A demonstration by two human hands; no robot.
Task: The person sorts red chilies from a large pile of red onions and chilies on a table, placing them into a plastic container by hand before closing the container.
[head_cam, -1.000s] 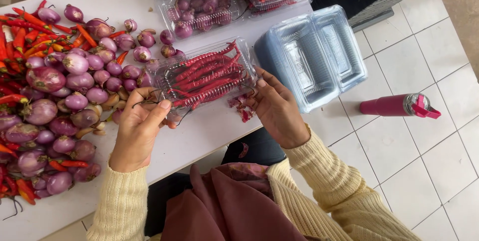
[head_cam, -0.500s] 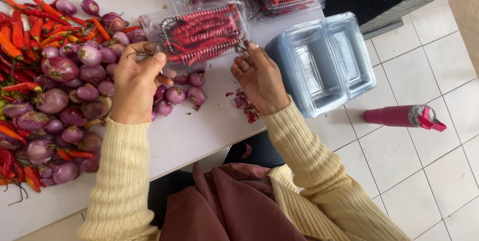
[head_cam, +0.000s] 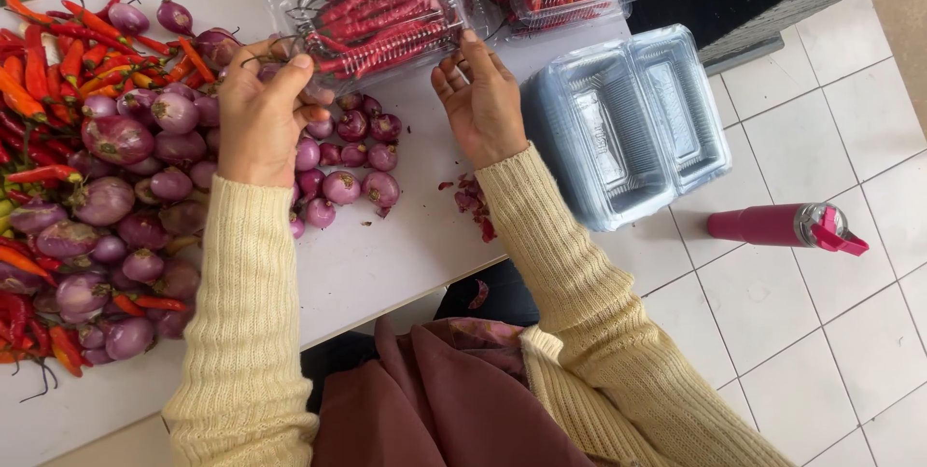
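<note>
A white counter [head_cam: 386, 264] stands over a pale tiled floor [head_cam: 830, 332]. At its far edge lies a clear box of red chilies [head_cam: 381, 18], long axis running left to right, slightly tilted. The left hand [head_cam: 261, 114] pinches the box's left corner with bent fingers; the right hand [head_cam: 483, 100] has loosely spread fingers touching its near right edge. Shallots [head_cam: 343, 163] lie between the hands.

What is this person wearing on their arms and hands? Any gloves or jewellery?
Both arms are covered by long sleeves of a pale cream-yellow ribbed knit sweater, with snug ribbed cuffs ending at the wrists. The left hand and right hand are bare: no gloves, and no rings, watch or bracelets show from this view. Nothing is printed on the sleeves.
</note>
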